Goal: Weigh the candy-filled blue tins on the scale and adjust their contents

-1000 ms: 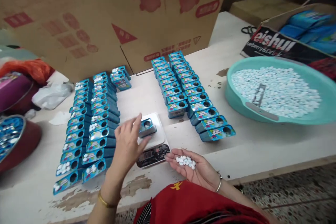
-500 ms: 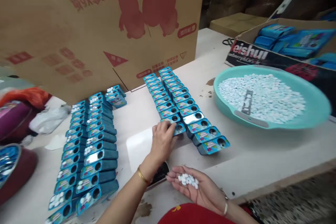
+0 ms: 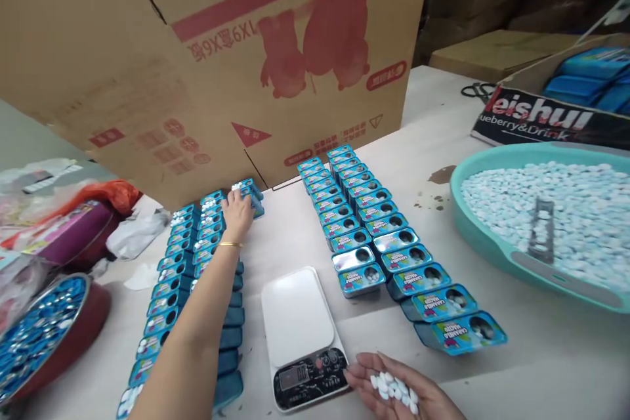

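My left hand (image 3: 238, 215) is stretched to the far end of the left block of small blue rectangular tins (image 3: 197, 262), its fingers curled over the far tins of the short third row (image 3: 252, 195) beside the big brown cardboard box (image 3: 256, 59). The fingertips are hidden behind the knuckles, so I cannot tell whether they grip a tin or only rest on it. My forearm covers much of that block, and its near tins run off the bottom edge.

My right hand (image 3: 398, 388) lies palm up at the near edge, released and cupped under a small heap of white round tablets (image 3: 394, 386); the wrist is cut off by the frame. Just left of it sits the white flat kitchen scale (image 3: 298, 315), its dark display too blurred to read.

Right of the scale, a second double row of open blue tins (image 3: 384, 236) runs away from me across the white surface (image 3: 492, 289). At the right, a turquoise plastic basin (image 3: 472, 230) heaped with white tablets is partly out of frame, a dark scoop-like piece (image 3: 540, 228) lying in it, hard to make out.
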Demonstrator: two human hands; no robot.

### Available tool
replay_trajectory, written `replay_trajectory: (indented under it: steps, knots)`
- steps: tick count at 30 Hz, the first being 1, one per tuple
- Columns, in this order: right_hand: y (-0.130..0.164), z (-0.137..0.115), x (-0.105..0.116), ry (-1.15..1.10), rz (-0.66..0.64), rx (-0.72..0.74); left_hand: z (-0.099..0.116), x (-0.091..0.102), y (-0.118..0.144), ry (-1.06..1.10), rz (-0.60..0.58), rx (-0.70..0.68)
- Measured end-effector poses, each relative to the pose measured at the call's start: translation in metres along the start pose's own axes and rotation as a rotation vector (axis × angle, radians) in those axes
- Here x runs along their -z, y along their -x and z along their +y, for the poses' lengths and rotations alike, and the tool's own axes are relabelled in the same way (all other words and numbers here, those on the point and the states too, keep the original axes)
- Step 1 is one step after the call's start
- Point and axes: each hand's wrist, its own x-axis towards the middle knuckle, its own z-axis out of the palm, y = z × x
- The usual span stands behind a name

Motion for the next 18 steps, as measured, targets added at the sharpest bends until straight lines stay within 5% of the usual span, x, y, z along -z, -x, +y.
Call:
replay_trajectory:
  steps: [5,11,14,18]
  knots:
    - [0.002,0.0,-0.002,0.009,0.001,0.069,0.013,0.034,0.032,-0.019,-0.037,-0.187]
    - [0.003,0.008,0.002,0.061,-0.064,0.044,0.057,0.114,0.137,-0.063,-0.255,-0.417]
    - [0.007,0.014,0.004,0.084,-0.07,0.031,0.079,0.124,0.176,-0.011,-0.355,-0.487]
    - [0.014,0.017,0.007,0.081,-0.123,0.028,0.085,0.117,0.191,0.056,-0.335,-0.494]
